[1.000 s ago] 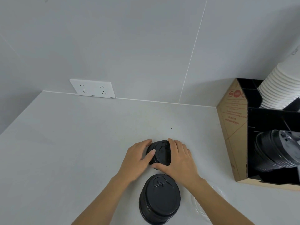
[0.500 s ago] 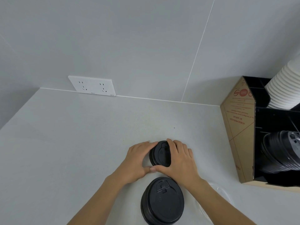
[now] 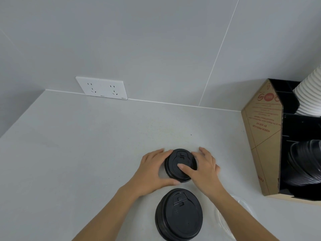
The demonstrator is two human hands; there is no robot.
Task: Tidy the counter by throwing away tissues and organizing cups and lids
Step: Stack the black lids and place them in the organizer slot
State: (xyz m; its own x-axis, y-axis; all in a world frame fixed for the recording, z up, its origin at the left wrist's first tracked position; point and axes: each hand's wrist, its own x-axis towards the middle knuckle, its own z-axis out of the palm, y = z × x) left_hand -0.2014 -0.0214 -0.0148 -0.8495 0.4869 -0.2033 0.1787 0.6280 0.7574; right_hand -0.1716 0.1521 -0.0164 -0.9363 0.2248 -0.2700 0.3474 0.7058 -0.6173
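A small stack of black cup lids (image 3: 178,160) rests on the grey counter (image 3: 86,145). My left hand (image 3: 152,173) cups its left side and my right hand (image 3: 203,169) grips its right side, thumb lying across the top lid. Closer to me sits a second, larger stack of black lids (image 3: 178,214), untouched. A clear plastic lid (image 3: 225,221) lies flat under my right forearm, partly hidden.
A cardboard organiser (image 3: 262,141) stands at the right against the wall, holding a sideways stack of black lids (image 3: 304,166) and a stack of white cups (image 3: 311,94). A white double socket (image 3: 102,87) sits on the back wall.
Both hands have shifted around the small lid stack; my right thumb now lies over its top and more of the lid shows. The view moved closer and slightly left.
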